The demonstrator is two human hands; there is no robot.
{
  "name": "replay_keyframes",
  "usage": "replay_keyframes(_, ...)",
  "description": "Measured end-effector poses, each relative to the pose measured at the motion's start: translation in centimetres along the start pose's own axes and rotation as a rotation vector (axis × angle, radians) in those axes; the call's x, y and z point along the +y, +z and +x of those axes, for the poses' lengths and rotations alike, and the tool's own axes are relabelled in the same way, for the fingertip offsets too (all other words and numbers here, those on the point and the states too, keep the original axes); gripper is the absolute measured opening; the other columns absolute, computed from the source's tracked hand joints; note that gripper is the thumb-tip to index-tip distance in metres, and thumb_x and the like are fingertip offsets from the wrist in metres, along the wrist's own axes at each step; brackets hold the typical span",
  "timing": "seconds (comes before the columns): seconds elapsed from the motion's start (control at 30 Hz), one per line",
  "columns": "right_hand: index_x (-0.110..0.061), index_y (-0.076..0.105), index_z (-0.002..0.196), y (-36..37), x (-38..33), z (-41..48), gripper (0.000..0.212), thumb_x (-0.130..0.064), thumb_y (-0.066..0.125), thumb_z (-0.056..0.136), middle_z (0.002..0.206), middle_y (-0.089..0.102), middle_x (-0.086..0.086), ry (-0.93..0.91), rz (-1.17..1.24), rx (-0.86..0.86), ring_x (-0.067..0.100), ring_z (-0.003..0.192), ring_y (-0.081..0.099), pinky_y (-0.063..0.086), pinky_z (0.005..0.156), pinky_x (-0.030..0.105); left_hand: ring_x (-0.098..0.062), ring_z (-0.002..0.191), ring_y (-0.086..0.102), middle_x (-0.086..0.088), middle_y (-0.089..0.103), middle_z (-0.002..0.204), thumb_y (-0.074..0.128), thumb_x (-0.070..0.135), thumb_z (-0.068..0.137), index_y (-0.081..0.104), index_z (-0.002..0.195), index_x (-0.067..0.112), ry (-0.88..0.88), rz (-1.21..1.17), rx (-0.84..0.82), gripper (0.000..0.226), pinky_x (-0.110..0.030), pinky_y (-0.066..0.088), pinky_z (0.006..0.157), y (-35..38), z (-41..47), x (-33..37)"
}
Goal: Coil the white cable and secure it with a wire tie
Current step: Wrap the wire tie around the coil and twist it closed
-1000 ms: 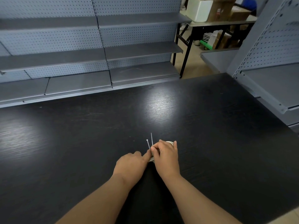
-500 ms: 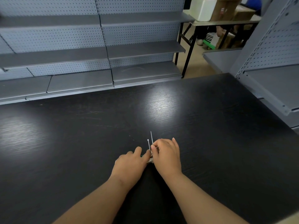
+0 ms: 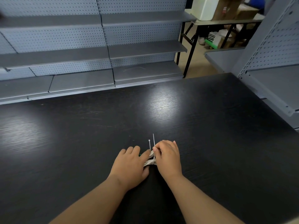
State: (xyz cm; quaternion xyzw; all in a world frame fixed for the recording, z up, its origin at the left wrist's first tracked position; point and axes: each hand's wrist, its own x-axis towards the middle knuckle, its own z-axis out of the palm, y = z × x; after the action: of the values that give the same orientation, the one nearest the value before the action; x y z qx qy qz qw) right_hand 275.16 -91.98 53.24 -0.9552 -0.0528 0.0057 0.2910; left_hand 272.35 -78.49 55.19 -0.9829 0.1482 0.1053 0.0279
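White cable (image 3: 150,160) now shows bunched between both hands; left hand (image 3: 130,164) pins it; right hand (image 3: 168,156) pinches the wire tie (image 3: 153,140), not yet cinched.

Two bare forearms in view, no sleeves showing. Left hand (image 3: 131,165) & right hand (image 3: 168,156): no gloves, rings, watch or bands visible. Nails short, unpainted as far as can be told. No marks or tattoos seen.

No legible text, label or number anywhere.
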Motion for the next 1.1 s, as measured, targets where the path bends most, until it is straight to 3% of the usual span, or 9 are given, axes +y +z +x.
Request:
replay_keyframes(0.1, -0.02, 0.058, 0.083, -0.1, -0.1, 0.0, 0.013, -0.023, 0.051, 0.093, 0.085, 0.048, -0.013, -0.007, 0.009, 0.002, 0.008, 0.098, 0.051, 0.014, 0.114, 0.025, -0.02, 0.111, 0.045, -0.001, 0.045, 0.121, 0.011, 0.055, 0.078, 0.029, 0.141, 0.029, 0.007, -0.043, 0.043, 0.071, -0.033, 0.034, 0.097, -0.2, -0.3, 0.0)
replay_keyframes(0.2, -0.02, 0.058, 0.083, -0.1, 0.0, -0.1, 0.012, -0.022, 0.052, 0.093, 0.084, 0.048, -0.014, -0.011, 0.009, -0.004, 0.008, 0.097, 0.05, 0.014, 0.114, 0.025, -0.017, 0.104, 0.047, 0.003, 0.049, 0.114, 0.002, 0.05, 0.078, 0.051, 0.125, 0.03, -0.067, -0.189, 0.082, 0.071, -0.031, 0.034, 0.093, -0.5, 0.1, 0.5)
replay_keyframes(0.3, -0.018, 0.059, 0.082, 0.0, 0.0, -0.1, 0.011, -0.02, 0.053, 0.092, 0.083, 0.048, -0.013, -0.009, 0.019, 0.003, 0.009, 0.095, 0.051, 0.017, 0.114, 0.027, -0.02, 0.092, 0.053, -0.001, 0.058, 0.101, 0.023, 0.035, 0.094, 0.061, 0.089, 0.019, -0.261, -0.381, 0.061, 0.041, -0.033, 0.04, 0.083, -0.7, 2.0, 0.8)
replay_keyframes(0.37, -0.018, 0.059, 0.081, 0.0, 0.0, 0.0, 0.012, -0.02, 0.053, 0.092, 0.083, 0.048, -0.012, -0.006, 0.02, 0.007, 0.009, 0.095, 0.051, 0.017, 0.114, 0.027, -0.026, 0.086, 0.058, -0.006, 0.061, 0.09, 0.035, 0.029, 0.095, 0.057, 0.081, 0.011, -0.399, -0.562, 0.05, 0.032, -0.037, 0.046, 0.078, -0.6, 3.4, 0.7)
replay_keyframes(0.47, -0.023, 0.054, 0.08, 0.0, 0.0, 0.0, 0.013, -0.022, 0.052, 0.093, 0.084, 0.049, -0.013, -0.002, 0.022, 0.002, 0.007, 0.095, 0.05, 0.014, 0.115, 0.025, -0.025, 0.073, 0.058, -0.001, 0.057, 0.068, 0.043, 0.027, 0.093, 0.062, 0.079, 0.013, -0.547, -0.712, -0.017, 0.027, -0.033, 0.045, 0.071, -0.5, 5.0, 0.3)
replay_keyframes(0.57, -0.027, 0.048, 0.078, -0.1, -0.1, 0.0, 0.016, -0.023, 0.051, 0.093, 0.084, 0.049, -0.014, -0.011, 0.024, 0.008, 0.002, 0.091, 0.045, 0.014, 0.115, 0.024, -0.024, 0.058, 0.047, 0.001, 0.046, 0.051, 0.05, 0.027, 0.091, 0.058, 0.059, 0.014, -0.62, -0.748, -0.076, 0.035, -0.029, 0.04, 0.065, -0.8, 5.9, 0.0)
replay_keyframes(0.73, -0.025, 0.052, 0.08, 0.0, 0.2, 0.0, 0.014, -0.024, 0.051, 0.093, 0.085, 0.049, -0.013, -0.017, 0.037, 0.013, -0.002, 0.089, 0.039, 0.014, 0.115, 0.024, -0.018, 0.068, 0.054, 0.006, 0.055, 0.059, 0.054, 0.036, 0.088, 0.071, 0.077, 0.018, -0.645, -0.704, -0.085, 0.027, -0.034, 0.035, 0.078, -0.9, 6.6, 0.8)
replay_keyframes(0.93, -0.021, 0.056, 0.08, 0.0, 0.1, 0.0, 0.013, -0.022, 0.052, 0.093, 0.084, 0.048, -0.013, 0.001, 0.042, 0.001, 0.005, 0.093, 0.048, 0.013, 0.116, 0.025, -0.021, 0.074, 0.055, -0.001, 0.066, 0.072, 0.05, 0.03, 0.089, 0.058, 0.065, 0.02, -0.649, -0.619, -0.039, 0.027, -0.032, 0.028, 0.077, -0.7, 6.4, 1.4)
replay_keyframes(1.1, -0.026, 0.046, 0.076, -0.2, 0.1, -0.1, 0.018, -0.021, 0.052, 0.093, 0.083, 0.048, -0.013, 0.0, 0.059, -0.008, 0.0, 0.088, 0.04, 0.013, 0.115, 0.024, -0.025, 0.088, 0.062, -0.004, 0.069, 0.083, 0.045, 0.02, 0.086, 0.064, 0.075, 0.019, -0.698, -0.657, -0.087, 0.021, -0.034, 0.029, 0.083, -1.0, 6.8, 1.9)
